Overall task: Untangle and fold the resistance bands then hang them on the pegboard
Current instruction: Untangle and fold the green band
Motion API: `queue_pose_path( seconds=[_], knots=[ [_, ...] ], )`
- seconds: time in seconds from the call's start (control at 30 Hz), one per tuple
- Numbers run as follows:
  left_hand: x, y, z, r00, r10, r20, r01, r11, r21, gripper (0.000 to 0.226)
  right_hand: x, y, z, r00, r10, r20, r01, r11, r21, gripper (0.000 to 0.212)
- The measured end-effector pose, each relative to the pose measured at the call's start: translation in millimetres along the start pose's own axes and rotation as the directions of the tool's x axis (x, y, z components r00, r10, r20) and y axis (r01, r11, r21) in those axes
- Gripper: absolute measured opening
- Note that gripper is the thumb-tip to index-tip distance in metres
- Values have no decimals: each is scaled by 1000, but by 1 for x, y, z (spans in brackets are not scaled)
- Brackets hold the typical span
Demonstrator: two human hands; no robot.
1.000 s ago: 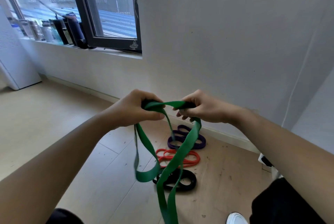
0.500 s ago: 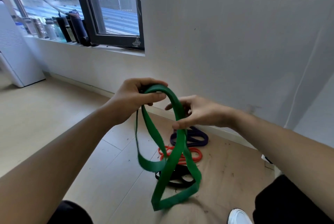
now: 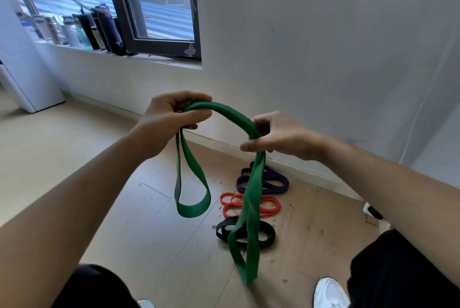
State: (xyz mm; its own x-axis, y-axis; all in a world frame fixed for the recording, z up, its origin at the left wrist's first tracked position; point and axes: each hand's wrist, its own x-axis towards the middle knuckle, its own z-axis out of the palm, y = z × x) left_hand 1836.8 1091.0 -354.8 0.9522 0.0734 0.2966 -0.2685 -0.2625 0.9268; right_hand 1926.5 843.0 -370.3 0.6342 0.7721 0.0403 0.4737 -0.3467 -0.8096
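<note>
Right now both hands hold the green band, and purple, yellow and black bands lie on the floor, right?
No yellow one: the head view shows a red band between the purple band and black band on the floor. The left hand and right hand do hold the green band.

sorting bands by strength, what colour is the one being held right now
The held band is green, clearest in the head view.

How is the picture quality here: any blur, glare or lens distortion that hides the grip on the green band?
Head view: soft daylight from the window, no glare; the wide-angle lens bends straight lines; the lower end of the green band is motion-blurred; left hand and right hand are sharp, both gripping it.
</note>
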Motion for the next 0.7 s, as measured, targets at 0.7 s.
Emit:
queue_pose_path(
  seconds=[0.7],
  knots=[
    [-4, 20, 53, 967, 27, 252, -48, 996, 77, 27, -13, -15, 10, 988, -136, -68, 138, 990, 31, 31]
  ],
)
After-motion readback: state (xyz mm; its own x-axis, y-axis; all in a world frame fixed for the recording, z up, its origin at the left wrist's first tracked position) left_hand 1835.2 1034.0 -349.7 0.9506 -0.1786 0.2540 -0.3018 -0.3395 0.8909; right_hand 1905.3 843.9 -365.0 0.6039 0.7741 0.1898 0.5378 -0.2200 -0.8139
